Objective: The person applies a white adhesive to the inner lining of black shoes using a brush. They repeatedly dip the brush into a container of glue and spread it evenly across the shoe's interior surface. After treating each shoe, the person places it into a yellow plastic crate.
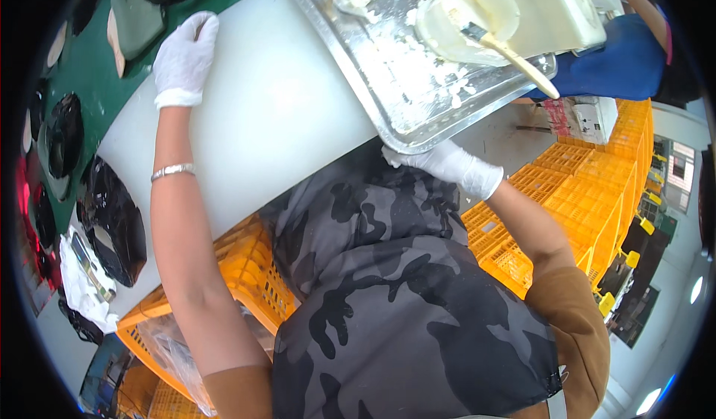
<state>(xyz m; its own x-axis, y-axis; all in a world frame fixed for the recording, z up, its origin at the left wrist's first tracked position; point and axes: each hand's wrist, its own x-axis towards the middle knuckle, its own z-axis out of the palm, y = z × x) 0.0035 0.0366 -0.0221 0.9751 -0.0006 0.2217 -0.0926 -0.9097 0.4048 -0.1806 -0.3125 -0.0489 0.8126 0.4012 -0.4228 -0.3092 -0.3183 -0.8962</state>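
My left hand (185, 60), in a white glove, rests at the far edge of the white tabletop (276, 83), beside a green surface. Its fingers are curled, thumb against forefinger, and nothing shows between them. At the near corner of a metal tray (358, 95), my right hand (444, 167) is also gloved in white. Its fingers are drawn together by the rim; the tray partly hides them, and anything they hold cannot be made out. White paste smears the tray. A translucent tub (432, 35) stands in it, with a wooden-handled brush (522, 65) lying across the rim.
Several shoe pieces, including a grey-green one (142, 24), lie on the green surface (97, 76). A glossy black shoe (112, 221) sits at the table's left, near white paper (82, 277). Orange crates (589, 195) stand right and below. Another person's blue garment (619, 61) shows at upper right.
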